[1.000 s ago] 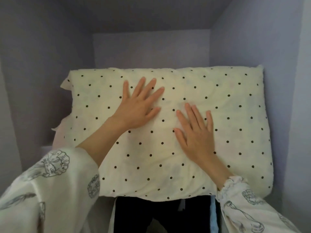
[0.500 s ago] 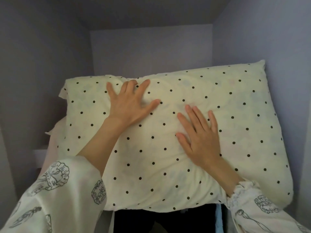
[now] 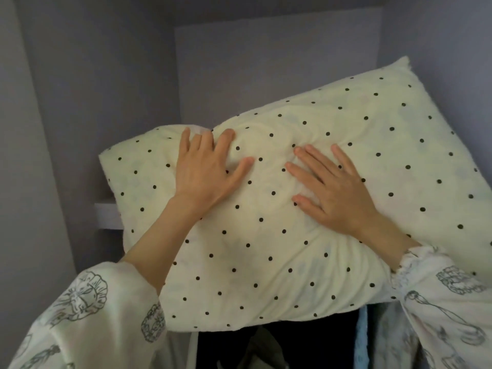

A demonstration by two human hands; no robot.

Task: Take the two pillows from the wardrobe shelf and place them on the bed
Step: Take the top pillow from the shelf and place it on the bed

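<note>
Left hand (image 3: 205, 169) and right hand (image 3: 332, 187), fingers spread, lie flat on the upper face of the dotted pillow (image 3: 292, 235), pressing dimples into it; neither is closed around it. The pillow sits tilted in the wardrobe, its right corner high against the side wall, its front edge overhanging the shelf edge (image 3: 106, 215). To draw it out well, hook the fingers over the far edge and pull evenly, so that it does not pivot. A second pillow cannot be made out.
</note>
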